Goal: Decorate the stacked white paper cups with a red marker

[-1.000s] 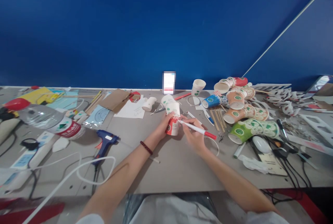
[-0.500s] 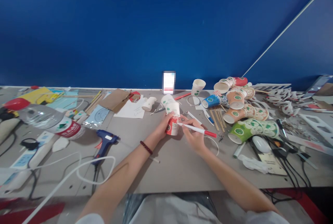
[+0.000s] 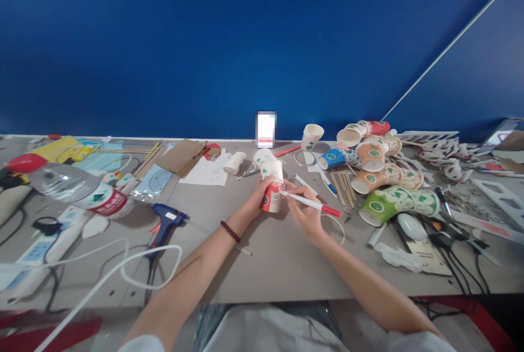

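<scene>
A red and white paper cup (image 3: 272, 201) is held near the middle of the desk, with white cups (image 3: 264, 159) stacked at its upper end. My left hand (image 3: 257, 195) is closed round the left side of the red cup. In my right hand (image 3: 305, 214) is a white marker with a red end (image 3: 313, 204); its tip points left and meets or nearly meets the cup's right side. Part of the cup's upper edge is hidden by my fingers.
A blue glue gun (image 3: 166, 226) and a water bottle (image 3: 82, 188) lie at the left, near a power strip (image 3: 49, 248). Several coloured cups (image 3: 374, 204) lie at the right beside wooden sticks (image 3: 343, 189) and cables. A phone (image 3: 266, 129) stands against the blue wall.
The red cup has turned slightly in my left hand, showing more of its white part. The marker has barely moved.
</scene>
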{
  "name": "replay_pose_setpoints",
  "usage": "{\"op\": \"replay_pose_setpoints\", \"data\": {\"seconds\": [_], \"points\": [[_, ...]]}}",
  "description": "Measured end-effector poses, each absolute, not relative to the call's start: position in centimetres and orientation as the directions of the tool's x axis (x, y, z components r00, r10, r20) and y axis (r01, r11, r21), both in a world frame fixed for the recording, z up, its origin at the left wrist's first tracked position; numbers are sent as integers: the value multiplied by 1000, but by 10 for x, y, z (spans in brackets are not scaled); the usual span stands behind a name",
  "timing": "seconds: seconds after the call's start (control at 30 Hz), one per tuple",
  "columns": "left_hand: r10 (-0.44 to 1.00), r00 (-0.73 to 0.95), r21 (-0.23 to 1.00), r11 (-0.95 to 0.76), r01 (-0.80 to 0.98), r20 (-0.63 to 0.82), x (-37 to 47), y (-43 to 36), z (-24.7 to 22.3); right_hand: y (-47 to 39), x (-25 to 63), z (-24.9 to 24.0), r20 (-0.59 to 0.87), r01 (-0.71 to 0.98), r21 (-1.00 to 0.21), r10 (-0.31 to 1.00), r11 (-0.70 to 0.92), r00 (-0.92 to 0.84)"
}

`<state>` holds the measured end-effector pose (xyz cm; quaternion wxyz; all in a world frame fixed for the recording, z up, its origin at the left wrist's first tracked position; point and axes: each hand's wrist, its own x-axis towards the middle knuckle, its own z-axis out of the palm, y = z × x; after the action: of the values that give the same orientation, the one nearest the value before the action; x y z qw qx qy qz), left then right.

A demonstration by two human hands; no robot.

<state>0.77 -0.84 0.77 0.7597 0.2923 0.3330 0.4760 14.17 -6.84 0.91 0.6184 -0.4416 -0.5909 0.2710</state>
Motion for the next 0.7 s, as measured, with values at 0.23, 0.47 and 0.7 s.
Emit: {"op": "replay_pose_setpoints", "data": {"seconds": [0.23,0.47,0.7], "points": [[929,297,802,346,-486,-221,9,-9,7,-67,141,9,489,146,-871,855,468,175],[923,315,803,355,-478,-220,8,-8,6,-68,142,7,489,153,-871,854,466,178],[926,333,816,330,-475,-181,8,-8,5,-67,143,6,492,170,-868,856,466,162]]}}
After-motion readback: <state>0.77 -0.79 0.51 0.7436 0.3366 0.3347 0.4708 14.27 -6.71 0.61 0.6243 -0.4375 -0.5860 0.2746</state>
